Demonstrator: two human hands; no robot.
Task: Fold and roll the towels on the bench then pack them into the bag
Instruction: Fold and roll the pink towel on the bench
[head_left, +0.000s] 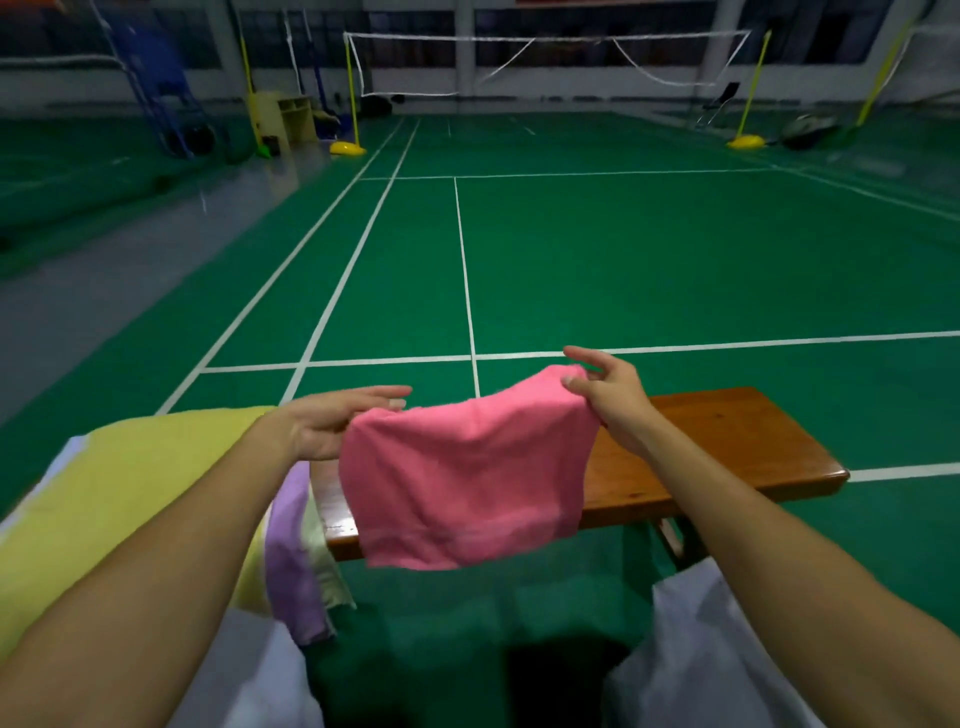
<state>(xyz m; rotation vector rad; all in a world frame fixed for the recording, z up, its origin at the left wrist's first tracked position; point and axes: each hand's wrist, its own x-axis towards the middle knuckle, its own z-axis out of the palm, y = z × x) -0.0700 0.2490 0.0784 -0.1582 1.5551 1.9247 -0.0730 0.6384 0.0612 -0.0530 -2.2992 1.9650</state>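
holding the soft pink terry towel (467, 478) up by its two top corners, the person lets it hang in front of the bench so its weight pulls it flat, which i judge to be the set-up for a first fold. the left hand (332, 421) has one top corner at about the thumb, with the fingers stretched out nearly straight over the edge; the contact itself is hidden behind the cloth, so how firmly it holds i cannot tell. the right hand (605, 389) pinches the other corner between thumb and forefinger, the rest of its fingers spread loosely. the towel sags a little between them and its lower hem hangs past the bench's front edge, clear of the floor.

nearest on the left, under the left forearm, lies a large pale yellow fabric item (130, 499), and against it a lilac towel (293, 566) droops beside a pale green cloth (324, 551), all at the near end of the polished brown wooden bench (727, 452). whether the yellow item is the bag or another towel i cannot say; no open bag or its contents show.

beyond lies the green badminton court floor (623, 249), with a white net (545, 57) far off.
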